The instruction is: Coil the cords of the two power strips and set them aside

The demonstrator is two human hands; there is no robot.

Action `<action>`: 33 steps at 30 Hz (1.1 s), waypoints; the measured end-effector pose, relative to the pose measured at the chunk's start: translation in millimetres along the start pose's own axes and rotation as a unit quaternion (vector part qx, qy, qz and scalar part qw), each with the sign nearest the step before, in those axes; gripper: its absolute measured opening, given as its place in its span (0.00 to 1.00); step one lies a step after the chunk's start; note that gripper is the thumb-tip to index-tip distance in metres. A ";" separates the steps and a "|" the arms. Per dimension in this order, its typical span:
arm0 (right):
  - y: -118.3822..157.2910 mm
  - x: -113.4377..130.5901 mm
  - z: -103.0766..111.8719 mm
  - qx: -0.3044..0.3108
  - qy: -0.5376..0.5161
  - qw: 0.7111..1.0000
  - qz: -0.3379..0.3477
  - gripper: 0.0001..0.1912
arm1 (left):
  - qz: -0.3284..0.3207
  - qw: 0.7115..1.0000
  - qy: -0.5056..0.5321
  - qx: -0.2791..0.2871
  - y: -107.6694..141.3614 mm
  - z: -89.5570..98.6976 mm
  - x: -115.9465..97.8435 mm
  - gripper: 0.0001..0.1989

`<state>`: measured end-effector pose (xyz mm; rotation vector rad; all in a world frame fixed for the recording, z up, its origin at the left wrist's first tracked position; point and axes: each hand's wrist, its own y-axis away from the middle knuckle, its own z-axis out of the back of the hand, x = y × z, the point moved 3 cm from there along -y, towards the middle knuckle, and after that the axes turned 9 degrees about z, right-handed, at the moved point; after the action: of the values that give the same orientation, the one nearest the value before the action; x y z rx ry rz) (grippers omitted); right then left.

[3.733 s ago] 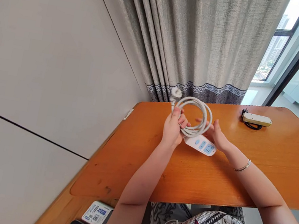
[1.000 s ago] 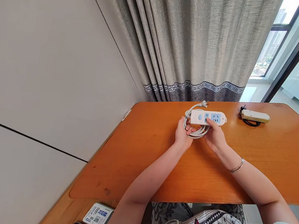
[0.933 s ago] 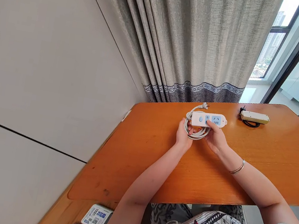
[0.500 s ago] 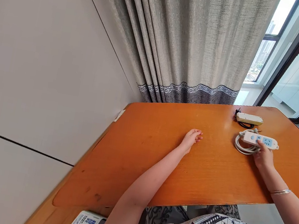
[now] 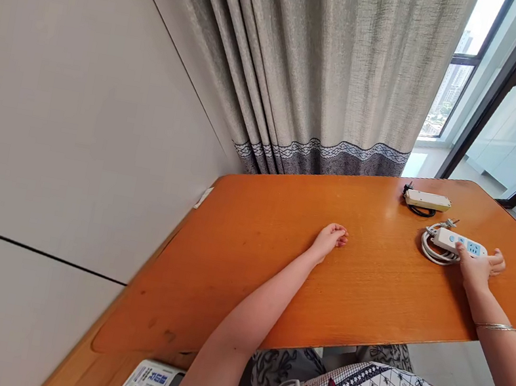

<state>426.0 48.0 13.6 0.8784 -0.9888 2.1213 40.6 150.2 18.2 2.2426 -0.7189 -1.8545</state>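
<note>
On the orange wooden table, my left hand rests near the middle with its fingers curled together and nothing visible in them. At the right, my right hand is at the near side of a white power strip with blue sockets. Its thumb lies on the strip, and its other fingers stretch out past the right end. The strip's coiled white cable and plug lie at its left end. Behind it sits a second, cream-coloured power strip with a black cable.
A box with printed labels lies at the bottom left, below the table's near edge. Beyond the table hangs a grey curtain. A pale panelled wall runs along the left side. A small white object lies at the table's left edge.
My right hand and the white power strip with its cable have moved right. The right fingers have spread out past the strip's end. My left hand has stayed in place.
</note>
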 end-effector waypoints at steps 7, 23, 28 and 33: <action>14.2 36.3 14.0 -0.055 -0.008 0.996 0.070 0.35 | -0.036 0.999 0.003 -0.021 -4.6 2.1 1.0 0.04; 155.8 178.9 -82.3 0.472 -0.045 0.675 0.566 0.25 | -0.204 0.958 0.075 -0.189 -14.1 53.4 -20.6 0.08; 167.0 160.7 -100.7 0.518 0.069 0.640 0.563 0.34 | -0.217 0.951 0.065 -0.209 -17.0 62.8 -21.7 0.09; 167.7 157.7 -100.0 0.515 0.063 0.639 0.567 0.34 | -0.216 0.954 0.039 -0.207 -21.8 64.4 -16.7 0.09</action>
<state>177.6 83.1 20.0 0.4864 0.0233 3.9418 -17.2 188.8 9.5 2.2841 0.1873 -1.8475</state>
